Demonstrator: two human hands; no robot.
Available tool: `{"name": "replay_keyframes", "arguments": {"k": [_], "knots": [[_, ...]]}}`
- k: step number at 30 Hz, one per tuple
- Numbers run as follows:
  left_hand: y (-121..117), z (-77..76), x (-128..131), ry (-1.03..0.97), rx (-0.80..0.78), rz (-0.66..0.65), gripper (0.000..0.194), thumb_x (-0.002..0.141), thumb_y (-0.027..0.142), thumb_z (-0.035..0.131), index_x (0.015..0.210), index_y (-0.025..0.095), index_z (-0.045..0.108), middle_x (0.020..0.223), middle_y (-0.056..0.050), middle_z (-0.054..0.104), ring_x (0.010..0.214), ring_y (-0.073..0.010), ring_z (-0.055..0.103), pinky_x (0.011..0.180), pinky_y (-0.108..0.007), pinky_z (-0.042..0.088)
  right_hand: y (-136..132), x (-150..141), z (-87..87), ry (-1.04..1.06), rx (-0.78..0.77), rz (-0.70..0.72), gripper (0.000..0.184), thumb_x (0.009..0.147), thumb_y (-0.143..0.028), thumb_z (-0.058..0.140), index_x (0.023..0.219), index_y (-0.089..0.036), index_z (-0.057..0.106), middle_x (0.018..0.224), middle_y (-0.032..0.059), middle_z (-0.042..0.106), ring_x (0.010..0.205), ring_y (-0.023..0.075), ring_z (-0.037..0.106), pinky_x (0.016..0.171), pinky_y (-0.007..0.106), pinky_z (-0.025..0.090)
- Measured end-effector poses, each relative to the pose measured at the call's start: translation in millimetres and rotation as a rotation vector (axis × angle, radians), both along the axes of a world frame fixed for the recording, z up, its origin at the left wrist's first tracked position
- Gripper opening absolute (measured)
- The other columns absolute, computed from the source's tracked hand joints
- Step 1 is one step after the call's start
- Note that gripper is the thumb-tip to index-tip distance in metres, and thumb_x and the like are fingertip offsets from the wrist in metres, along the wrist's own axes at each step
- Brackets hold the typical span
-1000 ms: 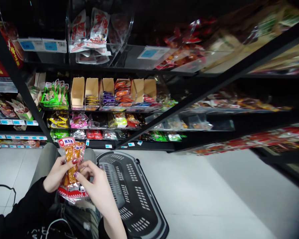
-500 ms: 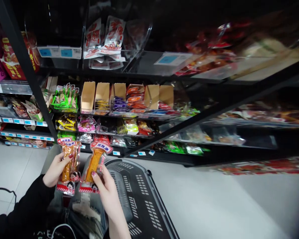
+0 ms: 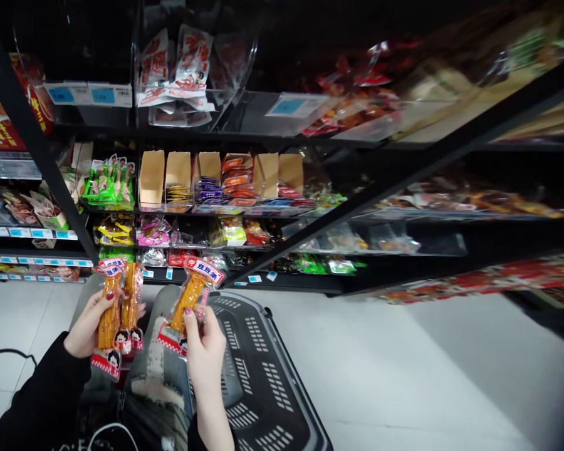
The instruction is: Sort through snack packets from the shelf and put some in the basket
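Observation:
In my left hand (image 3: 85, 322) are at least two clear snack packets (image 3: 109, 313), fanned apart, with long orange-brown sticks inside and red-and-white printed ends. The thumb presses on the front one. My right hand (image 3: 205, 341) pinches a single packet (image 3: 190, 304) of the same kind, tilted to the right, between thumb and fingers. Both hands are above my knees, with a gap between the packets. Below and right of my right hand stands a black shopping basket (image 3: 263, 369) with a slotted wall.
Dark shelving fills the view ahead, holding cardboard display boxes (image 3: 151, 178), green snack packs (image 3: 108, 181) and white-and-red bags (image 3: 192, 59). A slanting black post (image 3: 305, 238) crosses the shelf front. Pale floor (image 3: 380, 363) lies to the right, and a dark cable (image 3: 9, 352) at the left.
My hands have moved apart, the right one carrying its packet rightwards. The packets in my left hand have spread into a fan. The view has shifted a little to the right.

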State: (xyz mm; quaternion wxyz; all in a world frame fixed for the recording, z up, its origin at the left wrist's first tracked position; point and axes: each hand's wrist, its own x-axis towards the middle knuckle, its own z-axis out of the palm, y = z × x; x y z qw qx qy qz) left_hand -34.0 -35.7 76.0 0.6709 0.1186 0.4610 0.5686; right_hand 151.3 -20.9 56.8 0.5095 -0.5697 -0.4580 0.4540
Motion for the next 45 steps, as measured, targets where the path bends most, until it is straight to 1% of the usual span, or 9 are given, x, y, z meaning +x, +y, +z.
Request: {"name": "replay_keyframes", "arguments": {"k": [3, 8, 18, 22, 25, 33, 37, 41, 45], "knots": [[-1, 3.5, 7, -0.057, -0.025, -0.022, 0.035, 0.061, 0.038, 0.077, 0.087, 0.02, 0.062, 0.095, -0.007, 0.072, 0.095, -0.0281, 0.067, 0.08, -0.038, 0.054, -4, -3, 6.7, -0.259, -0.004, 0.06, 0.025, 0.083, -0.041, 0.049, 0.07, -0.02, 0.048, 0.055, -0.0041, 0.05, 0.049, 0.0113, 0.043, 0.051, 0.023, 0.032], [-1, 2.3, 20, 0.074, 0.006, 0.011, 0.034, 0.054, 0.04, 0.081, 0.076, 0.019, 0.068, 0.081, -0.004, 0.073, 0.087, -0.0239, 0.068, 0.073, -0.029, 0.054, -14, -19, 11.3, -0.35, 0.014, 0.184, 0.024, 0.086, -0.036, 0.043, 0.069, -0.02, 0.046, 0.052, -0.0043, 0.048, 0.045, 0.0112, 0.043, 0.046, 0.021, 0.03], [1, -1.5, 18, 0.193, 0.135, -0.298, 0.03, 0.059, 0.033, 0.079, 0.082, 0.016, 0.073, 0.075, -0.005, 0.072, 0.066, -0.0173, 0.064, 0.067, -0.027, 0.048, -8, -18, 4.1, -0.789, 0.219, 0.459, 0.029, 0.093, -0.021, 0.027, 0.088, -0.016, 0.055, 0.062, 0.0041, 0.06, 0.052, 0.0167, 0.056, 0.051, 0.025, 0.032], [3, -0.6, 25, 0.198, 0.103, -0.232, 0.03, 0.057, 0.035, 0.08, 0.078, 0.016, 0.073, 0.073, -0.004, 0.071, 0.066, -0.0158, 0.062, 0.066, -0.025, 0.047, -7, -14, 6.2, -0.891, 0.318, 0.357, 0.025, 0.092, -0.022, 0.031, 0.089, -0.017, 0.055, 0.073, 0.0065, 0.062, 0.061, 0.0185, 0.058, 0.056, 0.026, 0.035], [6, -2.1, 28, 0.232, 0.105, -0.202, 0.032, 0.059, 0.039, 0.078, 0.077, 0.015, 0.071, 0.067, -0.002, 0.068, 0.061, -0.0149, 0.06, 0.062, -0.025, 0.046, -11, -14, 11.3, -0.747, 0.39, 0.178, 0.018, 0.089, -0.03, 0.041, 0.083, -0.017, 0.053, 0.076, 0.0059, 0.057, 0.067, 0.0184, 0.056, 0.06, 0.027, 0.039], [-2, -29.4, 27, 0.559, 0.021, 0.033, 0.05, 0.071, 0.062, 0.055, 0.079, 0.015, 0.071, 0.079, -0.007, 0.069, 0.082, -0.0224, 0.061, 0.072, -0.029, 0.048, -16, -36, 15.8, -0.482, 0.11, 0.287, 0.017, 0.073, -0.027, 0.064, 0.068, -0.019, 0.05, 0.078, 0.0009, 0.048, 0.07, 0.0164, 0.049, 0.064, 0.028, 0.039], [0, -24.0, 23, 0.677, 0.176, -0.093, 0.059, 0.08, 0.064, 0.037, 0.084, 0.017, 0.073, 0.087, -0.009, 0.072, 0.094, -0.0266, 0.062, 0.083, -0.034, 0.048, -13, -34, 5.4, -0.088, 0.05, 0.26, 0.011, 0.075, -0.024, 0.058, 0.069, -0.02, 0.049, 0.073, -0.0017, 0.048, 0.068, 0.0141, 0.049, 0.065, 0.027, 0.041], [7, -14.6, 13, 0.91, 0.232, -0.135, 0.023, 0.074, 0.037, 0.062, 0.084, 0.021, 0.074, 0.09, -0.006, 0.073, 0.094, -0.0247, 0.063, 0.088, -0.033, 0.046, -10, -15, -1.3, 0.388, -0.06, 0.157, 0.018, 0.077, -0.031, 0.061, 0.091, -0.021, 0.056, 0.085, 0.0002, 0.058, 0.076, 0.0147, 0.055, 0.07, 0.027, 0.047], [8, -16.9, 3, 0.727, 0.205, -0.16, 0.027, 0.071, 0.03, 0.066, 0.095, 0.02, 0.072, 0.1, -0.008, 0.072, 0.09, -0.0258, 0.066, 0.085, -0.037, 0.051, -3, 11, -5.7, 0.898, -0.197, 0.249, 0.02, 0.075, -0.027, 0.066, 0.092, -0.02, 0.058, 0.07, -0.0031, 0.059, 0.053, 0.0077, 0.054, 0.048, 0.018, 0.045]]}}
